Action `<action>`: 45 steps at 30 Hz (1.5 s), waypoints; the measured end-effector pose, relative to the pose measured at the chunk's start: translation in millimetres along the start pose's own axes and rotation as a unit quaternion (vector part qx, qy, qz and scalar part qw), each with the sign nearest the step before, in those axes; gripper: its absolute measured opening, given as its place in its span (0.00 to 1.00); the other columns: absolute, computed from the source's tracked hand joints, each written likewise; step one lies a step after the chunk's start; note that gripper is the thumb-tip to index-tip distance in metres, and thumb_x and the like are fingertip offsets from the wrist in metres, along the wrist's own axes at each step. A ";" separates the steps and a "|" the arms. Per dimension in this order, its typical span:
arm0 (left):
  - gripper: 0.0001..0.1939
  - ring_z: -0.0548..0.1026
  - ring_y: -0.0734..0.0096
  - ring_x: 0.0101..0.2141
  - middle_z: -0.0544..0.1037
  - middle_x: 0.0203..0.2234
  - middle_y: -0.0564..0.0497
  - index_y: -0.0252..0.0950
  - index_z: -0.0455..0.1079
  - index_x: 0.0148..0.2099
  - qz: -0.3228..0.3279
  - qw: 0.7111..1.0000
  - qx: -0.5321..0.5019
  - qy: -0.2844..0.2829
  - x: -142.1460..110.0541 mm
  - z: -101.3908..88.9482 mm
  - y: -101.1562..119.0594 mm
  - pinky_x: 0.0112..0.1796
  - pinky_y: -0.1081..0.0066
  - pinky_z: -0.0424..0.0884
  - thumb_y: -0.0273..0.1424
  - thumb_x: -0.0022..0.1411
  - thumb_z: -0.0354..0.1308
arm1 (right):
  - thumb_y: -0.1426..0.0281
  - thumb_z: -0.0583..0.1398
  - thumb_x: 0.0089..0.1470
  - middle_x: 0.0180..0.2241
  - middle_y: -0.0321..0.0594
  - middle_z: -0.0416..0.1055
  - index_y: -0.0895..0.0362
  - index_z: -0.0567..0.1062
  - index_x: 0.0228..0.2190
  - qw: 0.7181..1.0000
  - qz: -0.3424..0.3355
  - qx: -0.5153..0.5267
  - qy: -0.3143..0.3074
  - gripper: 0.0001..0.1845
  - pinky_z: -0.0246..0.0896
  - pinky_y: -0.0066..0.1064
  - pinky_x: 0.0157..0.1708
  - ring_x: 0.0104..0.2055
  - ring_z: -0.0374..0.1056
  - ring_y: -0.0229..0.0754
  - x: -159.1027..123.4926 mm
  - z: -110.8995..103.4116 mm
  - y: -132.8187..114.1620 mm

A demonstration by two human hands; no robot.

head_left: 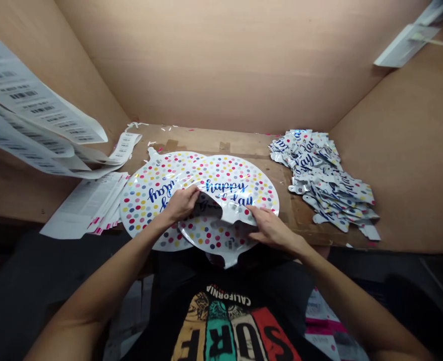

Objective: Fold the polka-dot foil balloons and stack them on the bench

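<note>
Here the left hand (pixel 182 204) curls over a folded-back edge of a round foil balloon (pixel 236 178), its fingers apparently closed on the crease. The right hand (pixel 272 229) lies flatter, its fingers extended and pressing on the foil beside the fold, with no clear clench. The balloon lies at the middle of a scuffed tan work board (pixel 244 143), printed with colored dots and blue "happy birthday" lettering. It overlaps a second dotted foil balloon (pixel 142 205) toward 9 o'clock, and a pointed neck tab (pixel 227 260) shows at 6 o'clock.

The foil should feel very light, thin and slippery, and it looks quick to buckle and crease. The flat outer seam or the neck tab seems the surest place to hold, with open fingers supporting the wide face.

A heap of folded foil balloons (pixel 321 178) lies at 2 o'clock. Hanging strips of barcode labels (pixel 29 95) reach in from 10 o'clock, and a stack of printed white sheets (pixel 86 205) sits near 9 o'clock.
</note>
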State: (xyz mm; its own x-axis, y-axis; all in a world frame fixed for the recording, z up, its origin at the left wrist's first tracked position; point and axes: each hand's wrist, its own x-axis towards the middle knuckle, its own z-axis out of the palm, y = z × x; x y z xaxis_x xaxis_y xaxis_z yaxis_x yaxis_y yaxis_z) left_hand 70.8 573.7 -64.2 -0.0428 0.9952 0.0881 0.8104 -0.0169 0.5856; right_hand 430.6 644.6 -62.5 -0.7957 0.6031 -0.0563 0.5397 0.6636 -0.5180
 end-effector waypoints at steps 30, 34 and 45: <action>0.32 0.57 0.52 0.70 0.64 0.70 0.42 0.38 0.55 0.75 -0.047 0.981 0.181 0.058 71.1 39.1 -30.7 0.67 0.54 0.53 0.46 0.76 0.44 | 0.64 0.49 0.72 0.45 0.61 0.76 0.63 0.71 0.54 0.923 0.344 -0.123 0.117 0.20 0.64 0.40 0.49 0.50 0.75 0.55 84.0 -30.1 104.3; 0.30 0.53 0.54 0.72 0.60 0.72 0.46 0.40 0.60 0.73 -0.053 0.977 0.202 0.038 71.6 42.4 -34.7 0.69 0.54 0.49 0.46 0.76 0.42 | 0.66 0.47 0.72 0.43 0.60 0.77 0.62 0.68 0.54 0.910 0.353 -0.196 0.092 0.19 0.67 0.44 0.48 0.47 0.77 0.57 60.3 -35.5 102.5; 0.31 0.70 0.38 0.60 0.74 0.59 0.32 0.33 0.71 0.60 -0.050 0.979 0.196 -0.020 107.1 44.2 20.7 0.56 0.49 0.67 0.52 0.71 0.49 | 0.61 0.45 0.74 0.34 0.53 0.79 0.58 0.70 0.50 0.892 0.357 -0.271 0.061 0.20 0.68 0.38 0.38 0.38 0.79 0.55 -84.8 -6.0 93.6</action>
State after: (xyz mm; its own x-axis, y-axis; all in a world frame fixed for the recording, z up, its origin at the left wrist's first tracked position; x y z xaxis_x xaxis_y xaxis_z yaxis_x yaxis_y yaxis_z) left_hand 108.7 684.1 -78.3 -0.1161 0.9932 0.0099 0.9659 0.1106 0.2341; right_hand 550.2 658.2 -101.1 -0.1785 0.9792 -0.0962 0.9767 0.1882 0.1034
